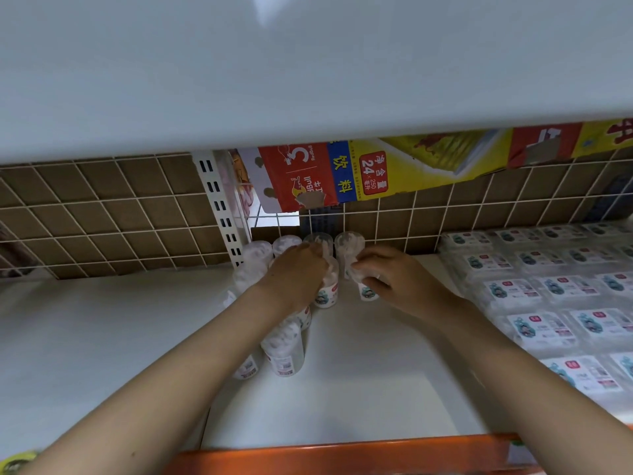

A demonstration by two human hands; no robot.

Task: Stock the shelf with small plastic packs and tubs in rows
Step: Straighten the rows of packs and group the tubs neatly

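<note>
Upper shelf [308, 63]: pale underside filling the top of the view, low over the working space
Shelf [359, 389]: white board, bare at left and in the near middle between the forearms; orange front edge [342, 454] along the bottom
Back grid [102, 214]: white wire mesh with brown cardboard behind, closing off the rear; slotted white upright [219, 207] just left of the tubs
Drinks carton [376, 173]: red, blue and yellow printed box behind the mesh, tucked under the upper shelf
Flat packs [561, 303]: clear plastic packs with white and teal labels, laid in rows across the right side from back grid to near the front edge
Tubs [284, 351]: clear cylinders packed with white contents, white labelled bases turned toward the camera; one line running from the back grid forward under the left forearm, more standing along the back grid
Left hand [294, 272]: fingers curled round the top of a tub [327, 293] in the second line, label facing front
Right hand [394, 272]: fingers bent and pinching another tub [363, 286] just right of the first, thumb side against it
Gap between the two held tubs: narrow, not touching as far as can be seen
Room right of held tubs: strip of bare board before the flat packs begin
</note>
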